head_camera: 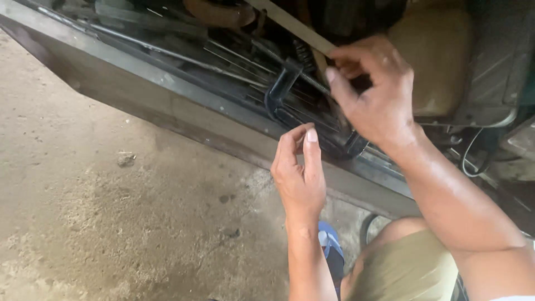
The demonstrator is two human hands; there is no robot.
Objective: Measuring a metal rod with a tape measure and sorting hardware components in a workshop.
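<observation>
From the head camera I see 2 hands working at the dark metal sill (167, 106) of a vehicle, which runs from far left to near right across the frame.

My right hand (373, 95) is up at the black C-clamp (284, 95). Its fingers (348, 56) pinch at the far end of the clamp's threaded screw, right where a flat tan strip (290, 25) crosses. I cannot tell whether they grasp the screw, the strip or both, because the palm covers the contact. The hand also hides the middle of the clamp. Only the curved frame to the left and a rounded foot below the wrist show.

My left hand (298, 170) sits nearer, just below the clamp and in front of the sill. Thumb and index finger are drawn together, as if pinching something small. Whatever is between them is too small to make out, so I cannot say if that hand grips anything.

Behind the sill, thin metal rods (223, 58) and a rusty curved pipe (214, 12) lie in shadow, cut off by the top edge. A tan seat cushion (434, 61) sits far right. A black cable (471, 161) loops beneath it.

The concrete floor (95, 223) fills the near left. My knee in olive cloth (407, 267) is cut by the bottom edge, with a blue sandal (332, 253) partly hidden behind the left forearm.
</observation>
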